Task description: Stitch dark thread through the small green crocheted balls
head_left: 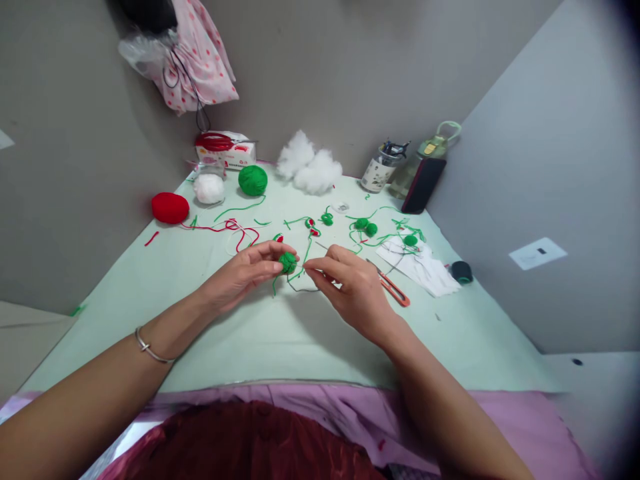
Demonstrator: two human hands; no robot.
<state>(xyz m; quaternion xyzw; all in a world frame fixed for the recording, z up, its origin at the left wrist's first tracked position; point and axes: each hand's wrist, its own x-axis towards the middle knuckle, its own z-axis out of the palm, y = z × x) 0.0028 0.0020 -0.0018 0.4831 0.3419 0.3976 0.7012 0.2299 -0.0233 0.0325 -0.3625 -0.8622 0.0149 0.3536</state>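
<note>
My left hand (245, 273) is closed, its fingers and thumb pinching a small green crocheted ball (287, 263) above the table. Just right of the ball, my right hand (353, 283) has its thumb and fingers pressed together around a thin needle-like tool (321, 245), mostly hidden by the fingers. A dark thread (303, 290) loops below the ball toward my right hand. Green yarn tails hang beneath. Close behind the hands lie small red, white and green crocheted pieces (314, 232).
Red (170, 208), white (209, 189) and green yarn balls (253, 181) sit at the back left. White stuffing (317, 171) is at the back. An orange cutter (395, 291) and white tissue (425, 267) lie right. A phone (424, 185) leans against a bottle (434, 148).
</note>
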